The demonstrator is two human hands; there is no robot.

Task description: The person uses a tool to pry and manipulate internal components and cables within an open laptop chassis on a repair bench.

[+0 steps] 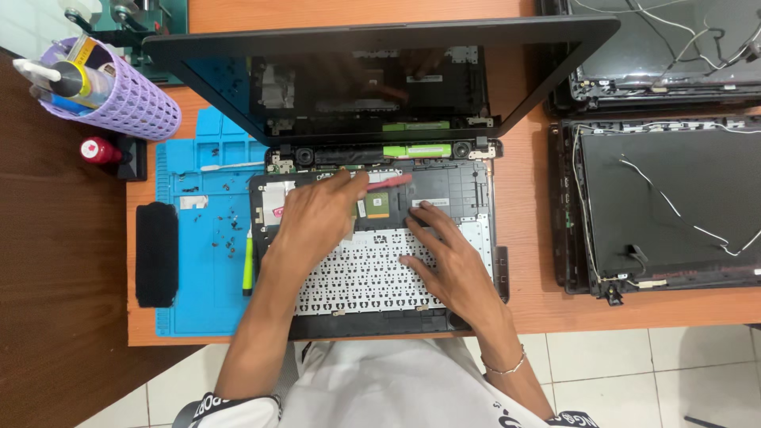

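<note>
Nearest me, the opened laptop base (372,254) lay on the orange table (523,238), its long axis running left to right and its hinge edge pointing away from me, with the white back of the keyboard (365,273) facing up. My right hand (448,257) pressed flat and open on the keyboard's right part, gripping nothing, while my left hand (313,218) reached farther in, its loosely open fingers on the dark cover beside a small green board (378,205). Beyond, the lid (380,71) stood open.
</note>
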